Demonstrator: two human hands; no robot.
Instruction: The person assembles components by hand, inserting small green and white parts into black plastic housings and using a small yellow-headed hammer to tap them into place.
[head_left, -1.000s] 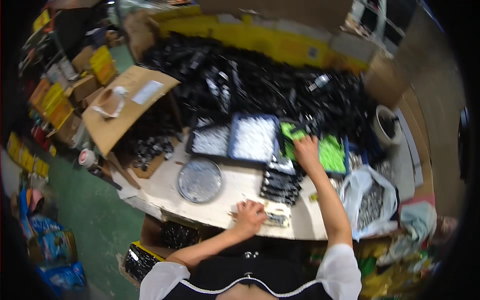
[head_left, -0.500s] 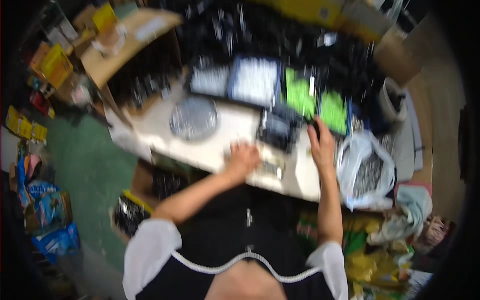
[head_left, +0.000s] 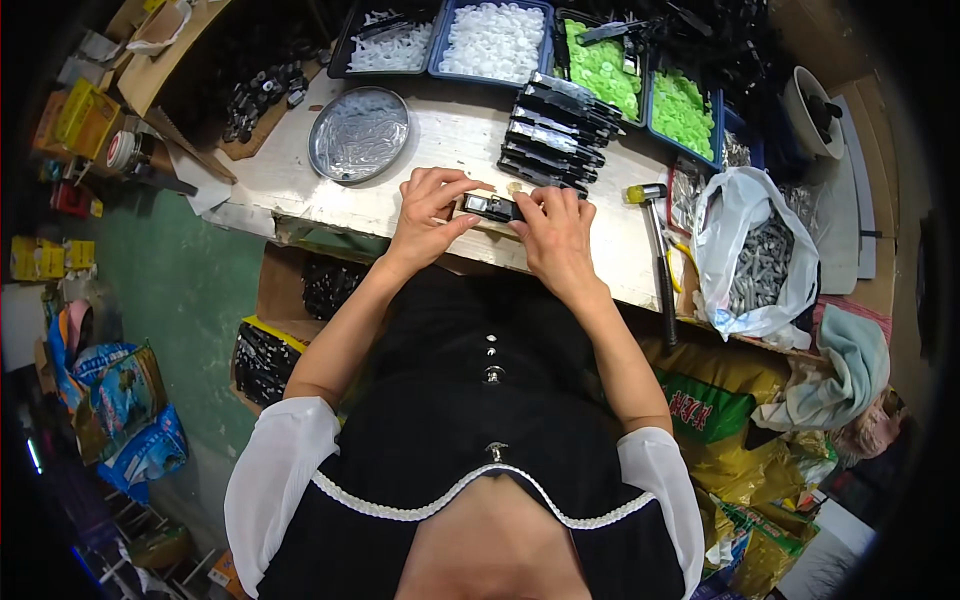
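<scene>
A slim black part with a silvery metal piece in it (head_left: 486,206) lies at the table's front edge, between my hands. My right hand (head_left: 558,232) is closed on its right end, thumb below and fingers over the top. My left hand (head_left: 428,215) is at the other end, thumb and forefinger apart on either side; whether they touch the part I cannot tell. Just beyond, several similar long black parts (head_left: 555,135) lie stacked in a row. A round metal tin (head_left: 358,135) with a shiny greyish content stands to the left of them.
Along the back stand trays of white pieces (head_left: 495,38) and bright green pieces (head_left: 682,115). On the right lie a hammer (head_left: 662,265), yellow-handled pliers (head_left: 680,262) and a white plastic bag (head_left: 735,300) of grey parts. An open carton (head_left: 285,290) sits below the table's left front edge.
The view has tilted and sharpened. My right hand has come in from beside the green trays to the front edge, now gripping a black part. My left hand has moved to that part's left end.
</scene>
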